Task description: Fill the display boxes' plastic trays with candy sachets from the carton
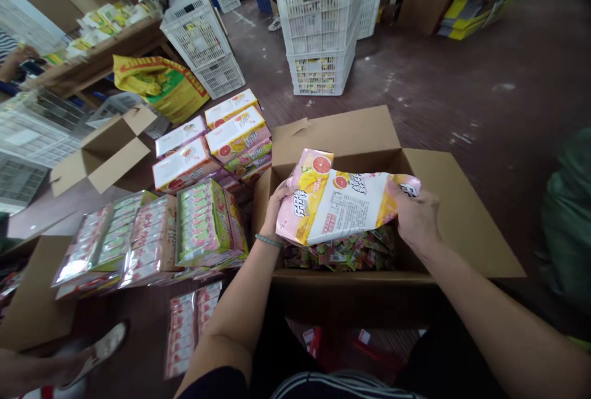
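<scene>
Between my two hands is a printed cardboard box (355, 208), pink, yellow and white with grapefruit pictures; it looks partly flattened. My left hand (277, 205) grips its left end, a beaded bracelet on that wrist. At the opposite end, my right hand (418, 214) is closed around the narrow pink and orange part. Below it stands an open brown carton (452, 202) with its flaps spread. Inside the carton lie many small green and pink packets (344, 254), partly hidden by the printed box.
Left of the carton are stacked printed boxes (237, 131) and display boxes of wrapped packets (203, 220). An open empty carton (111, 149), a yellow sack (159, 88) and white crates (318, 23) stand farther off. A person's foot (104, 346) shows at lower left.
</scene>
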`<state>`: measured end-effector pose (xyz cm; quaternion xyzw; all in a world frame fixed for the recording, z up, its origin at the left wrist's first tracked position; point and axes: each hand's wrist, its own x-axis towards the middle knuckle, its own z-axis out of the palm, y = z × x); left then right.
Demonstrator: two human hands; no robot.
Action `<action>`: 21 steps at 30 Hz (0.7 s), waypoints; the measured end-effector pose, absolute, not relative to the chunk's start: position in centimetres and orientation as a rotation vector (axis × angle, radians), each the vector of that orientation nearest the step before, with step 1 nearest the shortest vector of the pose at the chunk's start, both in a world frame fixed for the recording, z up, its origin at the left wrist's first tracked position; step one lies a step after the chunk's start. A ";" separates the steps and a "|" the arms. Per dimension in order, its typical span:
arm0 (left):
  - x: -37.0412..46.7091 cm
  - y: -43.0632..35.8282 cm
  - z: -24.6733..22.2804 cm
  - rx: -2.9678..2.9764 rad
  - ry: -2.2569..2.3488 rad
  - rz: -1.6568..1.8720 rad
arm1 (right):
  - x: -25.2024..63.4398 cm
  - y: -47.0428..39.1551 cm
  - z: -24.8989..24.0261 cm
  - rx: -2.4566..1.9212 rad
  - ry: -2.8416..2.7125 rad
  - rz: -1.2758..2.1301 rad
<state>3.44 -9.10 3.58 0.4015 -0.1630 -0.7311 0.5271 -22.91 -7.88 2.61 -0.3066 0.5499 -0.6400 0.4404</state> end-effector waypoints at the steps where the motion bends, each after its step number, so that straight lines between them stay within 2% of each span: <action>1: 3.4 -9.1 3.6 0.954 -0.392 -1.772 | -22.8 -7.5 3.0 -0.739 1.304 -1.569; 5: 3.1 -9.4 3.1 0.898 -0.361 -1.837 | -21.5 -6.0 4.8 -0.593 0.882 -1.295; 8: 2.6 -9.7 2.2 0.866 -0.325 -1.815 | -21.3 -5.9 4.6 -0.567 0.827 -1.127; 15: 0.7 -9.7 2.2 0.892 -0.279 -1.911 | -23.7 -9.1 1.3 -0.536 1.286 -1.336; 17: 0.7 -9.8 2.7 0.887 -0.246 -1.800 | -23.1 -8.5 1.1 -0.688 1.328 -1.368; 21: -0.2 -9.4 2.7 0.882 -0.210 -1.517 | -20.2 -5.3 1.7 -1.307 1.203 -1.205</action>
